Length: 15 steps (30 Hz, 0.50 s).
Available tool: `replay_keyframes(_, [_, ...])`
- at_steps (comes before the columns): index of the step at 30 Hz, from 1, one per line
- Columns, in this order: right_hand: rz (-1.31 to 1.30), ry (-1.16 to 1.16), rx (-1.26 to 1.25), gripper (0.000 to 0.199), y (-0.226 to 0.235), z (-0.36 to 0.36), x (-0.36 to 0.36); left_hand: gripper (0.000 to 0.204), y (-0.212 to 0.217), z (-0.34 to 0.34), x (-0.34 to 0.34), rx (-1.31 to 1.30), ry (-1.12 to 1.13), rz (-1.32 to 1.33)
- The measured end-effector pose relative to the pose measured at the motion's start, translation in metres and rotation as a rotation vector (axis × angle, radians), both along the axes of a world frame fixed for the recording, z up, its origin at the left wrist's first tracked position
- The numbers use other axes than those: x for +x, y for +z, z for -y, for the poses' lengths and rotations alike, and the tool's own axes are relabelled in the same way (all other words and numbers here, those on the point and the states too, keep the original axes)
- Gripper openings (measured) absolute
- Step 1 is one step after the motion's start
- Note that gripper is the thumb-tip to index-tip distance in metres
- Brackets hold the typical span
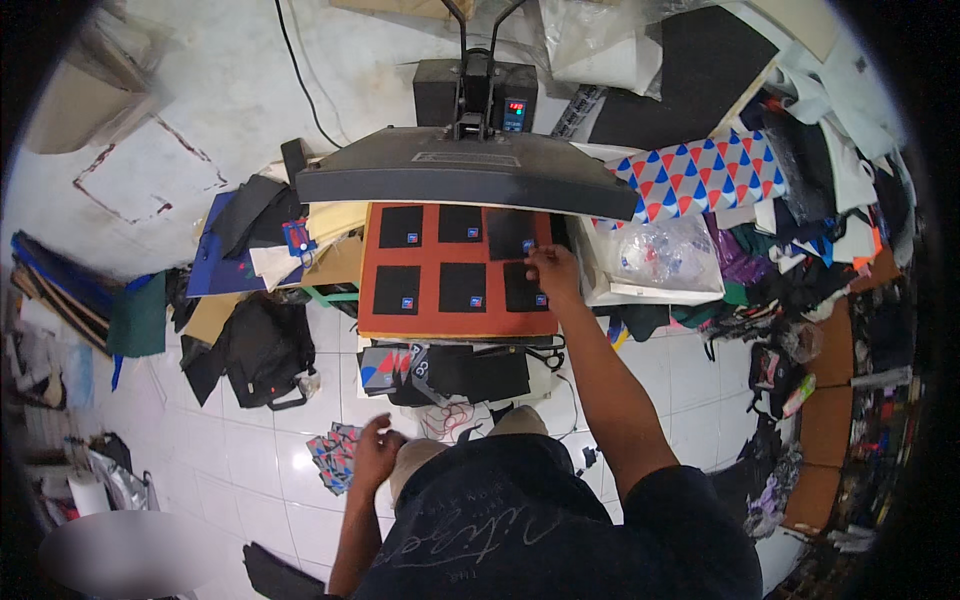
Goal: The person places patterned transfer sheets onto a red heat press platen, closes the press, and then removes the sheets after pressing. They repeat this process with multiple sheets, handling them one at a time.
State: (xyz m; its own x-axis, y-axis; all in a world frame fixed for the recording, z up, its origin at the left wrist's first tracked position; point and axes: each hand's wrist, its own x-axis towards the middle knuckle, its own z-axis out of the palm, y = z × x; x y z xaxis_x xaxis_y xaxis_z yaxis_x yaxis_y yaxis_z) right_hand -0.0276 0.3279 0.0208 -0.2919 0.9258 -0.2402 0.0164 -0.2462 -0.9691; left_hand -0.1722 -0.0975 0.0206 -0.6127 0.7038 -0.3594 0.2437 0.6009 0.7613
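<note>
A heat press stands before me with its dark upper plate (465,172) raised over a reddish-brown pad (430,250). Two rows of black fabric squares (396,285) lie on the pad, each with a small blue-and-red patch near its lower right corner. At the right end of the far row, one black fabric square (508,230) sits askew and looks greyer. My right hand (553,272) pinches that square by its lower right corner, beside the patch. My left hand (377,452) hangs beside my knee with its fingers apart, holding nothing visible.
A box (655,292) with clear plastic stands right of the press; a patterned sheet (700,180) lies behind it. Below the pad are dark pieces and scissors (545,352). A black bag (268,350) and printed pieces (335,457) lie on the left floor. Fabric heaps crowd the right.
</note>
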Motion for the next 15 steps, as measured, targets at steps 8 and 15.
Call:
replay_keyframes(8, [0.036,0.041,-0.154,0.025,-0.041,-0.062,-0.019,0.042,-0.024,0.022,0.101,-0.175,0.082,0.121])
replay_keyframes(15, [0.075,-0.074,-0.191,0.020,-0.049,-0.061,-0.024,0.041,-0.019,0.035,0.092,-0.242,0.256,-0.013])
